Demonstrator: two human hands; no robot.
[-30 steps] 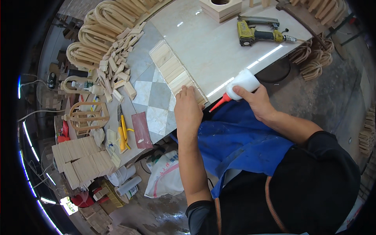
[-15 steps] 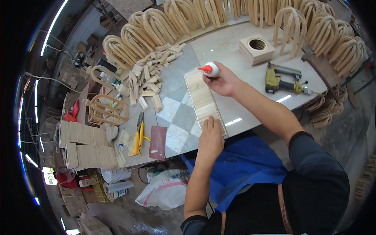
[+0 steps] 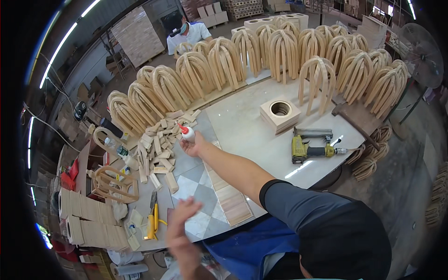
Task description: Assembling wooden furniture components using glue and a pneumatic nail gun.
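Observation:
My right hand [image 3: 192,145] grips a small white squeeze bottle [image 3: 188,134] with a red nozzle, just right of a heap of short wooden blocks [image 3: 158,144]. Below that arm lies a long pale wooden strip [image 3: 228,198], part of which the forearm hides. My left hand [image 3: 183,228], smeared by motion, is raised above the table's near edge with its fingers stretched out and nothing in it. Close to it are yellow-handled pliers [image 3: 153,219]; the dark red sheet [image 3: 170,215] is mostly hidden behind the hand.
Arched wooden frames [image 3: 224,60] line the table's far edge. To the right stand a square wooden block with a round hole [image 3: 280,114] and a yellow-green nail gun [image 3: 310,147] on its hose. Wooden boards [image 3: 93,224] are stacked at left. Behind the frames is another person [image 3: 189,37].
My right hand has carried the bottle left toward the block heap. My left hand has come off the strip and moved left, its fingers now apart. The view has tilted up, showing another person.

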